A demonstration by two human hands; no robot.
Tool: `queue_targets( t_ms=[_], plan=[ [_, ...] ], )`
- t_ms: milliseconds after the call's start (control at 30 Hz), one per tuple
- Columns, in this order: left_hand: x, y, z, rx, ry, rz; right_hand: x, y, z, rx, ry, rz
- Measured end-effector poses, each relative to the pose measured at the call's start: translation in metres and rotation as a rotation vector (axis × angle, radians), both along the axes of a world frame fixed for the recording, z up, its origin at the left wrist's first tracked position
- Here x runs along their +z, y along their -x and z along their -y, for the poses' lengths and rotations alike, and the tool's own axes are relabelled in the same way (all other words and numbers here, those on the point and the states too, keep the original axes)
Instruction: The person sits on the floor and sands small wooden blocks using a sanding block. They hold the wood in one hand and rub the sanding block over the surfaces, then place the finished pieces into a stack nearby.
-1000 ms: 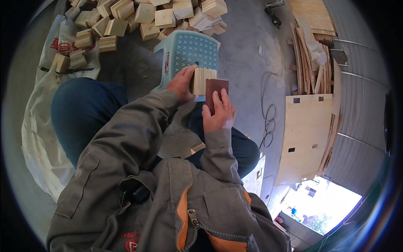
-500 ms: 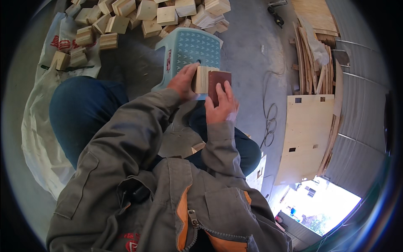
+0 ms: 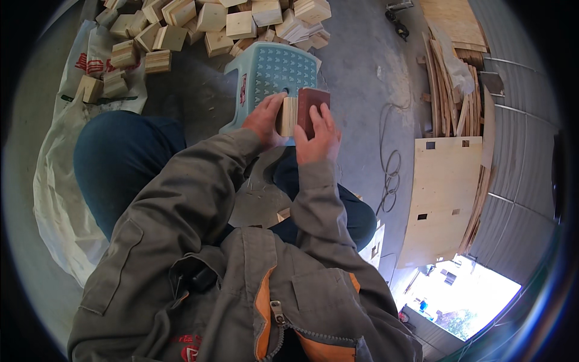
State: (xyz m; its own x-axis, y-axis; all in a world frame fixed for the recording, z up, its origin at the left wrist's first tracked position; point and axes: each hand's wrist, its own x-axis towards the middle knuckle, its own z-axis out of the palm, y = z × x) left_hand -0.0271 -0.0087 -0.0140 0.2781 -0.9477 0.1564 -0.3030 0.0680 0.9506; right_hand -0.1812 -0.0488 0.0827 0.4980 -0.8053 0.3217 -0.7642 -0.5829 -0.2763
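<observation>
My left hand is closed around the left side of a plywood block, whose layered edges show. It holds the block over the near edge of a light blue plastic stool. Against the block's right side lies a flat reddish-brown sanding block, gripped by my right hand with the fingers over its face. The thumb of that hand and the contact surface between the two blocks are partly hidden.
Beyond the stool is a heap of plywood blocks. Several more lie on a white sack at the left. A cable loops on the floor at right, near plywood sheets and stacked boards. My knees flank the stool's near side.
My right hand has slid the sanding block a little farther away from me along the plywood block's side. My left hand and the plywood block stay nearly in place.
</observation>
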Motion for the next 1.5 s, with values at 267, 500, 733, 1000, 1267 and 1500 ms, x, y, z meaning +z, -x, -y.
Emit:
queue_targets(
  t_ms=[267,500,733,1000,1267,1500],
  plan=[
    [-0.005,0.0,0.002,0.006,0.047,0.015,0.013,0.052,-0.083,0.012,-0.06,0.011],
    [0.001,-0.003,0.0,-0.012,0.024,-0.001,0.009,0.03,-0.046,0.015,-0.039,0.04],
    [0.002,-0.004,-0.003,-0.028,-0.008,-0.003,-0.005,-0.014,0.05,-0.082,-0.046,0.05],
    [0.005,-0.004,-0.004,-0.022,-0.01,-0.005,-0.008,-0.002,0.024,-0.037,-0.014,0.056],
    [0.0,-0.001,0.001,-0.018,0.019,0.002,0.011,0.05,-0.07,0.003,-0.042,0.022],
    [0.005,-0.005,0.0,-0.021,-0.007,-0.012,0.011,0.046,-0.053,0.002,-0.048,0.076]
  ],
)
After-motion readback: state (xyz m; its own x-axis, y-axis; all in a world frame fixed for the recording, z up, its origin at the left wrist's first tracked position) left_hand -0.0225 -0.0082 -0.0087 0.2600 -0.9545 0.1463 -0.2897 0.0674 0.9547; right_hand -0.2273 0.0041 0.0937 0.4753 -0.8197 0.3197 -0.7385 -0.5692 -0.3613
